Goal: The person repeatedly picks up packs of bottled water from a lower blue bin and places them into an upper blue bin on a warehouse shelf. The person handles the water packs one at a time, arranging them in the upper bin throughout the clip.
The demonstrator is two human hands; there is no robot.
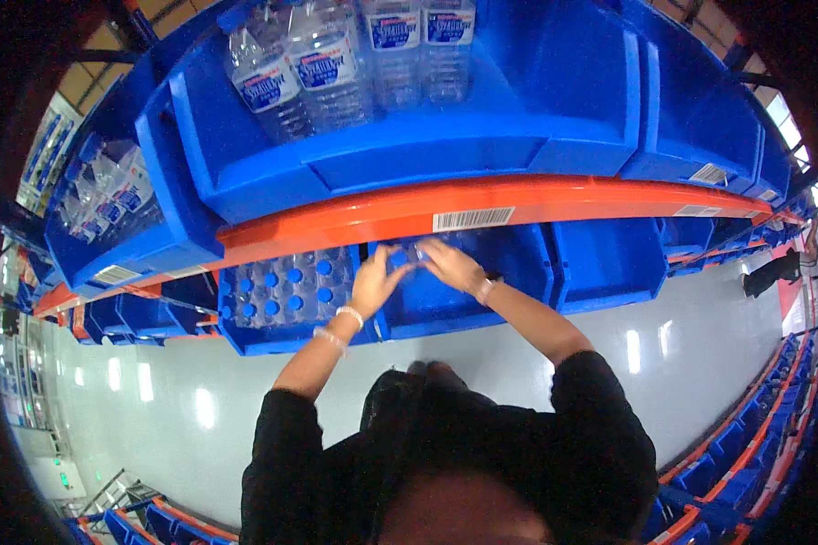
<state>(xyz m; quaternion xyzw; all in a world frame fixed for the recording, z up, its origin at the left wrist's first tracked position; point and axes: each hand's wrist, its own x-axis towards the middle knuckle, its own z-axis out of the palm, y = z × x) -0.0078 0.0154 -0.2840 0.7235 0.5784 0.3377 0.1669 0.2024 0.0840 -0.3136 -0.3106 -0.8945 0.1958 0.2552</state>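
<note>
My left hand (373, 281) reaches into the middle blue plastic bin (443, 310) on the lower shelf. Its thumb and fingers are on either side of a blue bottle cap (399, 257). Just to the right, my right hand (455, 267) has its fingertips by the same clear plastic bottle, under the shelf beam. Blur and the beam hide whether either hand grips it. More clear bottles show faintly behind my right hand. In the bin on the left, several blue-capped water bottles (271, 300) stand upright in rows.
An orange shelf beam (382, 218) with barcode labels crosses just above my hands. Over it, a large blue bin (409, 163) holds several labelled water bottles (324, 65). Another blue bin (610, 266) sits at right. A person (780, 272) is far right; more racks (743, 429) stand behind me.
</note>
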